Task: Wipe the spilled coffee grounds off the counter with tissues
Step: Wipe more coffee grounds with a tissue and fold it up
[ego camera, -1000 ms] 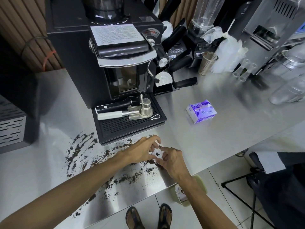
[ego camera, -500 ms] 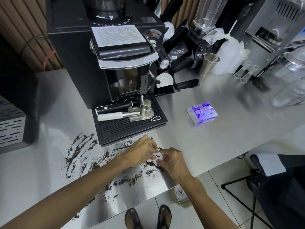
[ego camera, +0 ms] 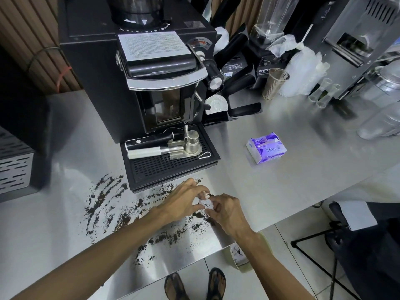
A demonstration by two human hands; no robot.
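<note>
A small crumpled white tissue (ego camera: 205, 203) with dark specks sits between my two hands near the steel counter's (ego camera: 292, 180) front edge. My left hand (ego camera: 184, 201) and my right hand (ego camera: 226, 211) both pinch it with their fingertips. Dark coffee grounds (ego camera: 108, 204) lie scattered across the counter to the left of the hands and under my forearms, in front of the grinder's drip tray (ego camera: 171, 163). A purple tissue pack (ego camera: 266, 148) lies on the counter to the right.
A black coffee grinder (ego camera: 138, 83) stands behind the tray, which holds metal tools. Blender, metal cup (ego camera: 273, 84) and jars crowd the back right. A pale bin (ego camera: 246, 254) sits on the floor below the counter edge, by my sandalled feet.
Both hands have stayed almost in place, closing tighter round the tissue so less of it shows. The camera shifted slightly.
</note>
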